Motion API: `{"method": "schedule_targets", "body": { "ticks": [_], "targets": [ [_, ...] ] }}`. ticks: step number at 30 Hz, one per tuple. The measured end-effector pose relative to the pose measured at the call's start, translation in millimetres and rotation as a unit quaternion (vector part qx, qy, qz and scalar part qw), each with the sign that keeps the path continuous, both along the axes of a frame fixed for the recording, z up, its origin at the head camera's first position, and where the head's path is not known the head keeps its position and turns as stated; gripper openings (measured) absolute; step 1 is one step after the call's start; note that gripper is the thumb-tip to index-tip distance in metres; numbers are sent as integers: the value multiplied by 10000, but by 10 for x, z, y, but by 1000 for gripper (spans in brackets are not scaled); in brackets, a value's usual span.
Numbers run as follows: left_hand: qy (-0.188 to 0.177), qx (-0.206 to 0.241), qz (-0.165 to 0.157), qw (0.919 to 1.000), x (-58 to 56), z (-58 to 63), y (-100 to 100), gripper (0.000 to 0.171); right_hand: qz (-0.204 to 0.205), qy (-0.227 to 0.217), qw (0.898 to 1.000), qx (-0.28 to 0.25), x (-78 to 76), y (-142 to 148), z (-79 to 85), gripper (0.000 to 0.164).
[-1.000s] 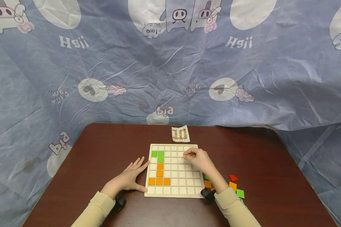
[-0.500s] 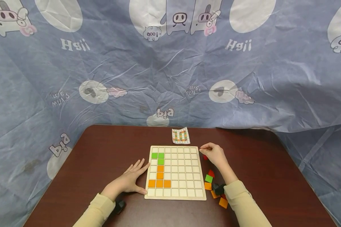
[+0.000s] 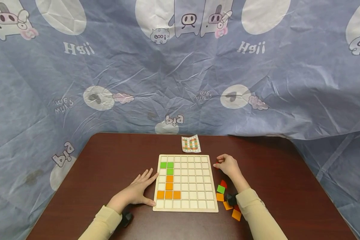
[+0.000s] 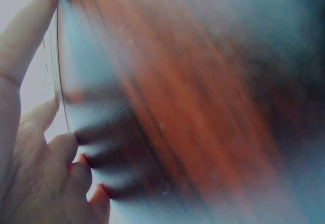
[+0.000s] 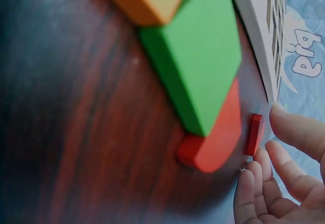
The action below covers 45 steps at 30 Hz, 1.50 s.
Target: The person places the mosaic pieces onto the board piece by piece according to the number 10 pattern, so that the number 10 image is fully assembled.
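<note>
In the head view, my left hand [image 3: 136, 191] lies spread at the left edge of a wooden grid board [image 3: 195, 210], thumb and index finger touching its rim. Green squares [image 3: 170, 171] and orange squares [image 3: 169, 186] fill some of the board's left-side cells. My right hand [image 3: 230, 166] is just off the board's upper right edge, reaching to a small red piece [image 5: 255, 134]. Seen from the right wrist, that piece lies on the tabletop, with thumb and fingertips close about it and parted.
Loose pieces lie right of the board: a green square [image 3: 220, 189], a red rounded piece [image 3: 223, 183] and several orange squares [image 3: 236, 215]. Behind the board is a paper pattern card [image 3: 191, 144]. A printed cloth [image 3: 180, 73] hangs beyond the dark table [image 3: 123, 150].
My right hand has moved from over the board's upper right cells out past its right edge to the red piece, its fingers now spread apart. My left hand has stayed put.
</note>
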<state>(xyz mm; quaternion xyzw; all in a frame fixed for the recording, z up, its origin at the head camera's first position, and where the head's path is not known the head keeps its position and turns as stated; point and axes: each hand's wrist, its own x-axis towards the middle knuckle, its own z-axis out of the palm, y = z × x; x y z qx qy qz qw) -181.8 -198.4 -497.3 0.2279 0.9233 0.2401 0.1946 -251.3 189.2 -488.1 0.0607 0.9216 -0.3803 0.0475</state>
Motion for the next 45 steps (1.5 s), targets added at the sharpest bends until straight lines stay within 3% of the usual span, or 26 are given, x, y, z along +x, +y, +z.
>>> {"method": "schedule_targets", "body": {
  "ticks": [11,18,29,36,45],
  "targets": [
    [28,-24,13,10000,2,-31,3,113,-111,168,9990,393,20,-64,-2,28],
    [21,-10,6,10000,12,-20,3,114,-44,-129,9990,424,12,-53,22,27],
    [56,17,-69,10000,12,-1,12,113,104,-353,9992,177,36,38,66,20],
    [55,14,-32,10000,-5,4,14,114,47,-108,9995,-286,24,1,149,21],
    [18,10,-5,10000,-5,15,17,113,163,140,9963,-837,-6,-277,207,17]
  ]
}}
